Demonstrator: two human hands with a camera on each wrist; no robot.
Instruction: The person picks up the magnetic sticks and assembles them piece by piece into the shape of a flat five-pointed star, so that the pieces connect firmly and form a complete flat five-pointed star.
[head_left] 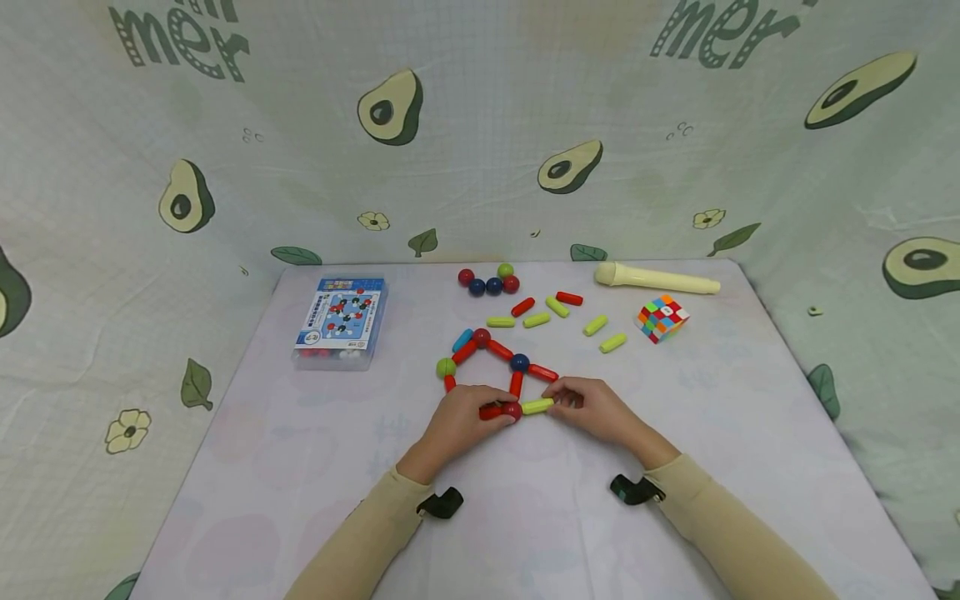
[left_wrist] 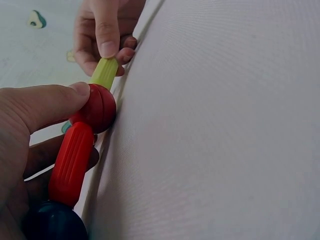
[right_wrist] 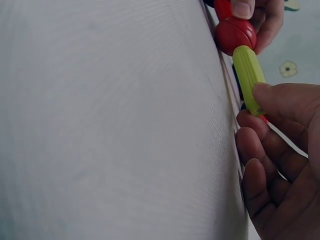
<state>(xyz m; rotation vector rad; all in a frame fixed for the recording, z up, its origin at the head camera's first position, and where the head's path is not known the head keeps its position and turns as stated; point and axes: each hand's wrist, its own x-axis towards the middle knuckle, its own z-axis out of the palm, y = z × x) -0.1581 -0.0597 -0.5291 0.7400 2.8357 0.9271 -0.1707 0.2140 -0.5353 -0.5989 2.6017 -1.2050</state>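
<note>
A ring of rods and balls lies mid-table in the head view: a red ball [head_left: 482, 337] at its top, a green ball [head_left: 446, 367] at left and a blue ball [head_left: 520, 362] at right. My left hand [head_left: 459, 421] grips the near side, thumb on the near red ball [left_wrist: 100, 111], beside a red rod [left_wrist: 71, 162] that leads to a dark blue ball [left_wrist: 55, 222]. Between thumb and fingertips, my right hand [head_left: 596, 407] pinches a yellow-green rod [right_wrist: 248, 77], whose other end meets that red ball. Part of the ring is hidden behind my left hand.
Several loose yellow-green rods [head_left: 537, 320] and red rods [head_left: 569, 297] lie beyond the ring, with several balls [head_left: 493, 286] behind them. A clear box with a printed label [head_left: 341, 321] is at left. At right lie a puzzle cube [head_left: 662, 318] and a pale yellow stick [head_left: 660, 278].
</note>
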